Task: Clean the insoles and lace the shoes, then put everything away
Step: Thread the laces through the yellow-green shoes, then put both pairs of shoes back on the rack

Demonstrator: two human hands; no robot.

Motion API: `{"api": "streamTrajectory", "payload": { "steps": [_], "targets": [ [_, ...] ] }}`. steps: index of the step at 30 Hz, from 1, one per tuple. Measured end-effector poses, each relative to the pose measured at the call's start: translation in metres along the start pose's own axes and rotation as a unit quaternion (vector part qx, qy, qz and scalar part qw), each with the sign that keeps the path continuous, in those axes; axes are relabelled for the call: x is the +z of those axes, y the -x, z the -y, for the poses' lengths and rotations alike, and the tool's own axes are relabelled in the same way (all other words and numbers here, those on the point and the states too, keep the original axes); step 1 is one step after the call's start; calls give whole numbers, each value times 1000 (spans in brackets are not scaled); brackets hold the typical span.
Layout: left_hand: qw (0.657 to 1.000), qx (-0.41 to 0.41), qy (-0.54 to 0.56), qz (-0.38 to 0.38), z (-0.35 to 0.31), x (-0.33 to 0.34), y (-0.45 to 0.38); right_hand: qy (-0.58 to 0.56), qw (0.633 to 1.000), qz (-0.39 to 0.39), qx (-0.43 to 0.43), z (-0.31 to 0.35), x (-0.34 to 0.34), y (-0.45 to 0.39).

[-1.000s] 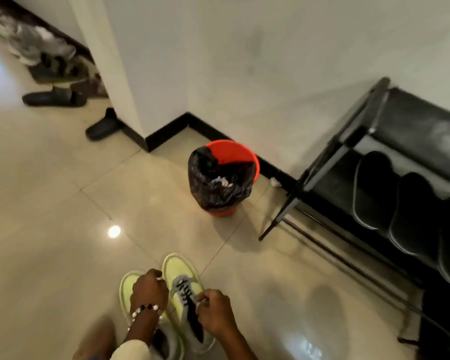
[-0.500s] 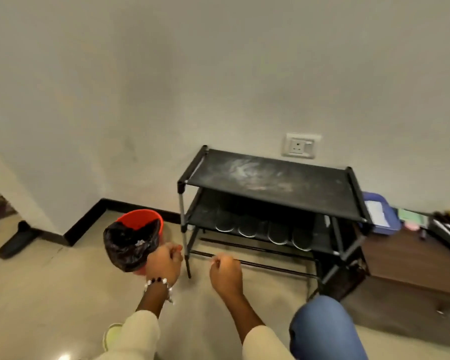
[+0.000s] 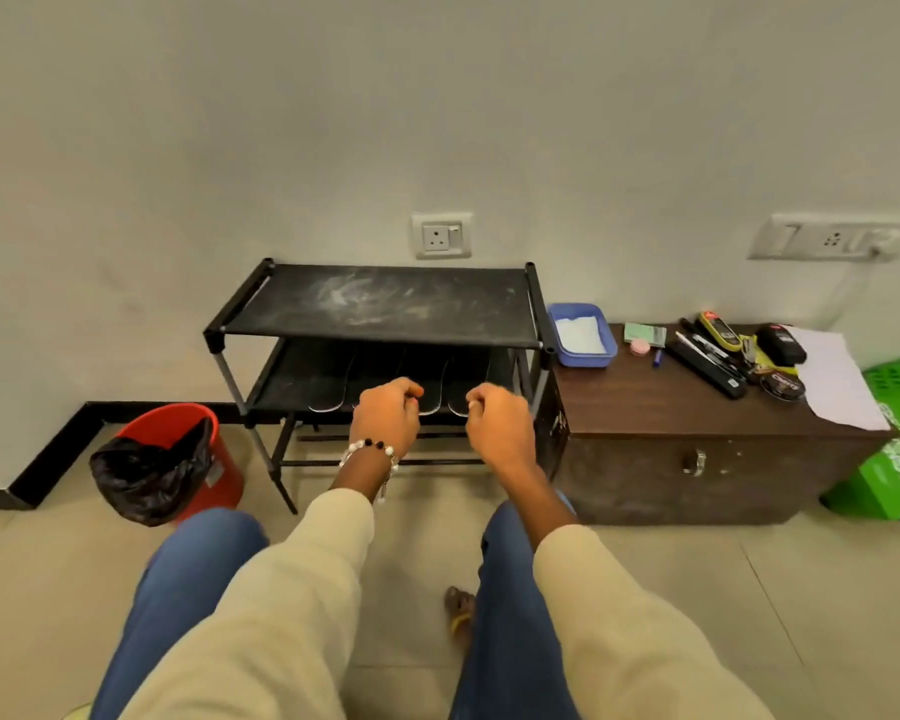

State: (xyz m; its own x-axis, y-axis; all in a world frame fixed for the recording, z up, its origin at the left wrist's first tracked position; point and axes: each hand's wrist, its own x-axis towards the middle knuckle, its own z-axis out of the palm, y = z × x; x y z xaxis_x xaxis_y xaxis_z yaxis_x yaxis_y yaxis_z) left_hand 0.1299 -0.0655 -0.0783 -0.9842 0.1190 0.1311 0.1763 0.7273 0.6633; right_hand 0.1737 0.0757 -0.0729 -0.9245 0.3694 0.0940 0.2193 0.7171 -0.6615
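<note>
Both hands raised, fists curled, in front of shoe rack.
L hand (image 3: 385,415) & R hand (image 3: 497,423): grip closed, fingers curled, nothing visibly held; insoles (image 3: 370,379) lie side by side on rack's (image 3: 385,304) lower shelf, long axes front-to-back, rounded ends toward the person.

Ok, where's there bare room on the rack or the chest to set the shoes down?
The rack's top shelf is bare but dusty. Its lower shelf is filled by insoles. On the wooden chest, only the front strip is free; tub, tools and paper crowd the back.
</note>
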Motion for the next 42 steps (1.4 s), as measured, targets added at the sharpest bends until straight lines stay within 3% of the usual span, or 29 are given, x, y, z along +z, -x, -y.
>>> {"api": "streamTrajectory", "payload": {
  "steps": [11,21,30,34,37,42],
  "targets": [
    [986,123,-28,108,-49,69,12,-67,989,-95,88,-85,-35,8],
    [941,200,-14,273,-100,150,47,-128,958,-127,221,-179,-66,73],
    [802,253,-132,524,-143,243,156,-119,866,-187,449,-309,-88,203],
    [771,274,-181,546,-147,287,211,-88,842,-178,502,-342,-72,261],
    [716,343,-232,562,-142,324,253,-69,828,-164,532,-369,-52,299],
    [634,421,-302,574,-121,374,300,-49,806,-72,586,-400,-3,344]
  ]
}}
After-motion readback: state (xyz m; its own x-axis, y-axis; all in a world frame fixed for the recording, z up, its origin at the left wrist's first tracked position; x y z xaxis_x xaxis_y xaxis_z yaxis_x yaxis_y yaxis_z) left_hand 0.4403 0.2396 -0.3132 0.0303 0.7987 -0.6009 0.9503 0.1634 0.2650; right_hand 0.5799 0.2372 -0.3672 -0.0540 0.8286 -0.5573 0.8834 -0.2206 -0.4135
